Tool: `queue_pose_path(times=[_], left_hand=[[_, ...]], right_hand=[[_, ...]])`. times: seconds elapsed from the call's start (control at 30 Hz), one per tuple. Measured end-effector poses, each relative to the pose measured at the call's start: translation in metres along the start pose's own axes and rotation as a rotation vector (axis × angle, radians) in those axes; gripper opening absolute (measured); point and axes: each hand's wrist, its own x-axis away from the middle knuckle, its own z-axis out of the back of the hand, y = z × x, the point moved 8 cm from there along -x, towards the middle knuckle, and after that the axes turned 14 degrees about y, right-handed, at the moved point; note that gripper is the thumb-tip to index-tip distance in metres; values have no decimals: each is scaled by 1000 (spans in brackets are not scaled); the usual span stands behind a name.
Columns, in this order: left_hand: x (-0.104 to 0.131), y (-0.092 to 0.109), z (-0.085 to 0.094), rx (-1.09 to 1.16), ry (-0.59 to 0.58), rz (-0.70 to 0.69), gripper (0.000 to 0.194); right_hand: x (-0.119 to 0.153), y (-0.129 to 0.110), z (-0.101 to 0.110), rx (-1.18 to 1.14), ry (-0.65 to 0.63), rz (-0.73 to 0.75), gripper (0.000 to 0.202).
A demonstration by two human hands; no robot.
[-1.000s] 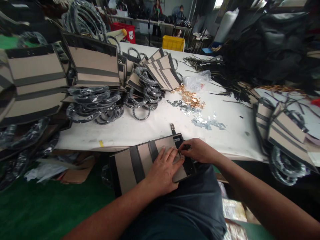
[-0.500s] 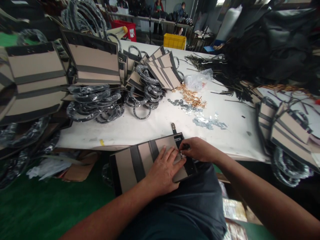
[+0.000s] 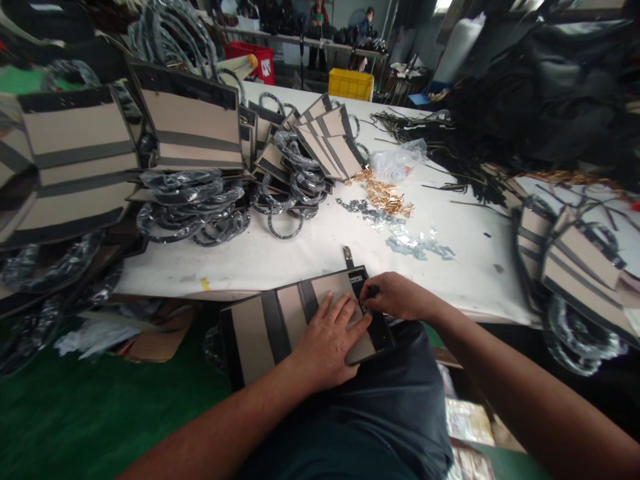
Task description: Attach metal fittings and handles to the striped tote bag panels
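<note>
A beige panel with black bands (image 3: 290,312) rests across my lap, against the table's front edge. My left hand (image 3: 333,340) lies flat on it with the fingers spread. At the panel's black right end, my right hand (image 3: 393,297) is closed in a pinch on something small and dark, too hidden to name. A dark strap tab with a metal piece (image 3: 349,255) sticks out beyond the panel's far corner. Gold metal pieces (image 3: 387,200) and thin silver plates (image 3: 417,243) lie scattered on the white table (image 3: 280,260).
More beige panels (image 3: 190,120) with plastic-wrapped ring handles (image 3: 185,200) are piled at the left. Another pile (image 3: 575,260) sits at the right. Black cords (image 3: 460,167) lie at the back right. A yellow crate (image 3: 350,85) and two people are in the background.
My right hand has shifted slightly at the panel's end, now covering more of the small metal piece there. My left hand has stayed in place.
</note>
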Motion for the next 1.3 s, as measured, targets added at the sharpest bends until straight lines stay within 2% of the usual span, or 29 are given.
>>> queue_pose_path(times=[0.13,0.33,0.53,0.6,0.67,0.77,0.83,0.93,1.1,1.2,1.3], left_hand=[[0,0,-1,-1,-4,3,90],[0,0,-1,7,-4,33,92],[-2,2,0,17,-8,43,92],[-2,3,0,13,-20,36,92],[-3,4,0,9,-33,23,92],[-4,4,1,2,-47,21,90],[-5,4,0,0,-57,29,89],[-6,3,0,0,-77,35,92],[-7,1,-4,-2,-96,33,97],[-8,0,-6,4,-109,32,96],[-9,-1,-7,11,-106,37,94]], right_hand=[[0,-1,-2,51,25,7,21],[6,1,-2,245,119,-20,20],[10,11,-1,122,149,-59,13],[14,10,10,32,207,-69,10],[21,5,30,-135,357,-85,14],[34,0,59,-599,646,-97,33],[37,0,64,-968,783,-66,41],[27,10,52,-1328,866,-59,44],[8,44,21,-1562,917,-224,46],[9,52,18,-1601,950,-232,43],[14,34,19,-1451,949,-147,42]])
